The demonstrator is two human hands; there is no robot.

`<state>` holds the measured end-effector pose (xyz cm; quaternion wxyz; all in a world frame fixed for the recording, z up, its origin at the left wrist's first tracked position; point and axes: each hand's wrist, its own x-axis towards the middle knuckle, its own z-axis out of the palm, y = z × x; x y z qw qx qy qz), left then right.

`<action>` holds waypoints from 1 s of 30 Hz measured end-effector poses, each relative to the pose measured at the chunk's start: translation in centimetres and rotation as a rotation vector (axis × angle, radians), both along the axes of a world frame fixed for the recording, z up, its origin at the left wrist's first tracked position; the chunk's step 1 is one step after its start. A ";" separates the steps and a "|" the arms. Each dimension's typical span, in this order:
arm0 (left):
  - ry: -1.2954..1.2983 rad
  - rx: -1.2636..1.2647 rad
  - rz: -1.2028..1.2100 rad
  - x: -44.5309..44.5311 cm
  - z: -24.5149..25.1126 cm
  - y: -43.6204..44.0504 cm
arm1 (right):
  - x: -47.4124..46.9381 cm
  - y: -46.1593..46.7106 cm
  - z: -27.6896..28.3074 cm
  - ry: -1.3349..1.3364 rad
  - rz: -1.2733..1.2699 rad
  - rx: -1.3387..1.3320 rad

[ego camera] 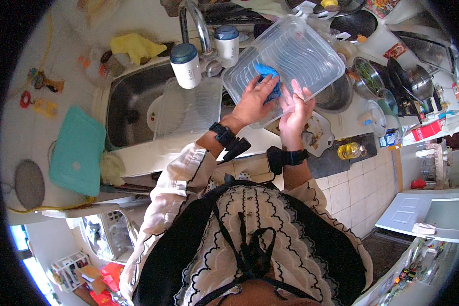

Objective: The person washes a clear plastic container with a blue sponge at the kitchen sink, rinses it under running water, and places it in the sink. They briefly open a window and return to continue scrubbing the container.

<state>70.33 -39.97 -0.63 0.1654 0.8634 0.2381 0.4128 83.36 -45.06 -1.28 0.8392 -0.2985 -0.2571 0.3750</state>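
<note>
A clear plastic container (310,49) with a ribbed base is held tilted over the sink edge, in front of me. My left hand (258,95) presses a blue cloth (268,72) against the container's surface. At its near edge, my right hand (296,111) grips the container, the fingers partly seen through the plastic. Left of the container, a second clear ribbed plastic piece (191,111) lies across the sink. Two white cups with dark blue lids, one nearer (186,69) and one farther (227,48), stand by the faucet (204,30).
A steel sink basin (126,103) lies to the left, with a yellow cloth (135,48) behind it. A teal cutting board (78,153) leans at the far left. Steel pots and a bowl of greens (367,78) crowd the right counter. A bottle of yellow oil (350,150) is at the lower right.
</note>
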 end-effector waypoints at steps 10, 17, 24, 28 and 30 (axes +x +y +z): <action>0.277 0.212 -0.248 5.6 2.5 3.9 | 0.6 -0.6 1.1 -0.229 -0.123 -0.066; 0.157 -0.028 0.073 6.4 6.7 8.7 | 1.6 -1.4 2.2 -0.176 -0.020 0.029; 0.060 0.140 -0.146 6.6 2.8 2.7 | 2.2 0.4 1.2 -0.267 -0.133 -0.062; 0.096 0.337 -0.140 6.2 3.3 5.7 | 1.9 0.3 1.1 -0.193 -0.077 -0.046; 0.125 0.082 0.057 5.3 4.1 7.4 | 1.9 -0.4 1.4 -0.155 0.032 0.072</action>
